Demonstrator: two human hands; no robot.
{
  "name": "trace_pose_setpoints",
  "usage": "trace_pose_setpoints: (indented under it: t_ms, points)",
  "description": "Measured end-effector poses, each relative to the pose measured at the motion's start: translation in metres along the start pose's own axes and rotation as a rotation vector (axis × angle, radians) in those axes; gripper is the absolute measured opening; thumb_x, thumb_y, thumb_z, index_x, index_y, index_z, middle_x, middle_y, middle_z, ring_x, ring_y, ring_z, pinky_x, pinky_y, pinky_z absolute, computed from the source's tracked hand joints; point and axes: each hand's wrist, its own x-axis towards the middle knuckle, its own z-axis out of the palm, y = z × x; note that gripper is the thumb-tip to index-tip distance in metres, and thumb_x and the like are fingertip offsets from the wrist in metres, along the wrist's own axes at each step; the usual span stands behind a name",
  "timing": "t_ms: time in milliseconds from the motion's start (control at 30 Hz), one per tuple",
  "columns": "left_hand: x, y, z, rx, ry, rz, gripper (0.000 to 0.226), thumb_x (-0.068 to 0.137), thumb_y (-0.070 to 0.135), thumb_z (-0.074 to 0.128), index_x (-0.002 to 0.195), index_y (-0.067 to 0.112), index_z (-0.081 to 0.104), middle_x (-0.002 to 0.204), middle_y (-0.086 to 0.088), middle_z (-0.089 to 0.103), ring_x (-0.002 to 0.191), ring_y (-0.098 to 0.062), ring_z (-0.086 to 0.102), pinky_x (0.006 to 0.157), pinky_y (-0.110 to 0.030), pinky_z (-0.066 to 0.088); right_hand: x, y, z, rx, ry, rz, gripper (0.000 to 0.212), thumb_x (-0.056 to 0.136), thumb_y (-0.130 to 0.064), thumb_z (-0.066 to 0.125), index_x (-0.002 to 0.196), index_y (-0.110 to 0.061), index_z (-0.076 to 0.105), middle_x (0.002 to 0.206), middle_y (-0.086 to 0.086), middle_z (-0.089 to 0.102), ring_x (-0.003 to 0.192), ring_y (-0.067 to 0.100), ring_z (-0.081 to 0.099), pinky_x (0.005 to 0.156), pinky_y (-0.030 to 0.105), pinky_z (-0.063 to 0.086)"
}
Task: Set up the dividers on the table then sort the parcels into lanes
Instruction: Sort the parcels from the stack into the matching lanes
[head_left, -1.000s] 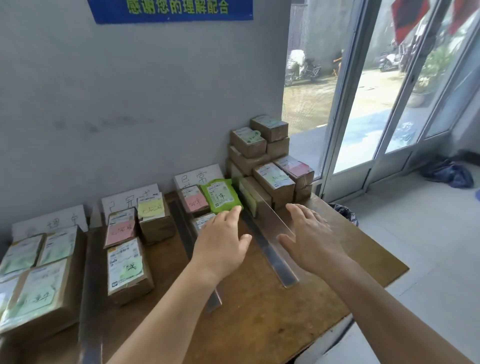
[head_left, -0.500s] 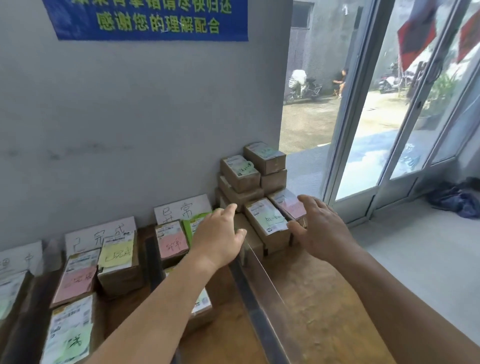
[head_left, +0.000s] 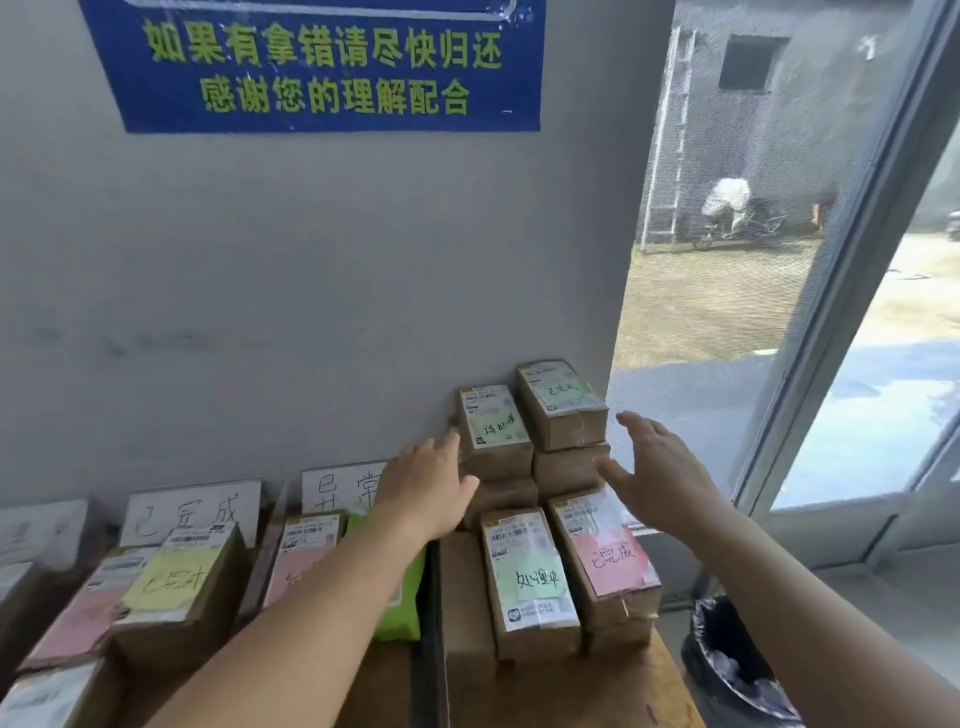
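Observation:
A pile of brown cardboard parcels stands at the table's back right, against the wall. On top lie a parcel with a green note (head_left: 496, 423) and another green-noted parcel (head_left: 561, 400). In front lie a parcel with a green label (head_left: 530, 571) and one with a pink note (head_left: 608, 556). My left hand (head_left: 426, 483) is open, fingers spread, just left of the pile. My right hand (head_left: 660, 473) is open too, just right of it; neither holds anything. A dark divider strip (head_left: 428, 623) runs forward between the pile and a green bag (head_left: 402, 603).
Left lanes hold a parcel with a yellow note (head_left: 176, 577), pink-noted parcels (head_left: 301, 561) and white lane signs (head_left: 192, 512) against the grey wall. A black-lined bin (head_left: 737, 670) stands right of the wooden table (head_left: 660, 691). Glass doors are at right, a blue notice above.
Both hands have reached forward from over the divider to either side of the parcel pile. The view has tilted up and moved closer to the wall.

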Motion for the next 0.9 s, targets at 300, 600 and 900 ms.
trace_pose_setpoints:
  t_ms: [300, 600, 900]
  points:
    - [0.05, 0.016, 0.022, -0.3, -0.048, -0.182, 0.053, 0.102, 0.042, 0.035, 0.145, 0.013, 0.033, 0.149, -0.006, 0.041, 0.134, -0.024, 0.041, 0.105, -0.034, 0.035, 0.073, 0.012, 0.028, 0.249, -0.029, 0.103, 0.061, 0.095, -0.043, 0.048, 0.144, -0.012, 0.029, 0.141, 0.01, 0.047, 0.128, 0.029, 0.044, 0.099, 0.039, 0.037]
    - [0.088, 0.014, 0.054, -0.511, -0.009, -0.25, 0.041, 0.098, 0.046, 0.041, 0.127, 0.02, 0.054, 0.129, -0.001, 0.06, 0.115, -0.021, 0.057, 0.095, -0.033, 0.046, 0.105, 0.023, 0.054, 0.381, -0.043, 0.207, 0.059, 0.095, -0.052, 0.041, 0.134, -0.008, 0.041, 0.121, 0.013, 0.061, 0.108, 0.031, 0.057, 0.082, 0.035, 0.04]
    - [0.091, 0.013, 0.069, -0.653, 0.063, -0.271, 0.048, 0.096, 0.047, 0.046, 0.133, 0.017, 0.053, 0.129, 0.0, 0.06, 0.123, -0.022, 0.052, 0.107, -0.04, 0.039, 0.106, 0.023, 0.062, 0.435, 0.056, 0.144, 0.042, 0.096, -0.048, 0.04, 0.104, -0.011, 0.059, 0.097, 0.005, 0.065, 0.089, 0.026, 0.057, 0.073, 0.034, 0.041]
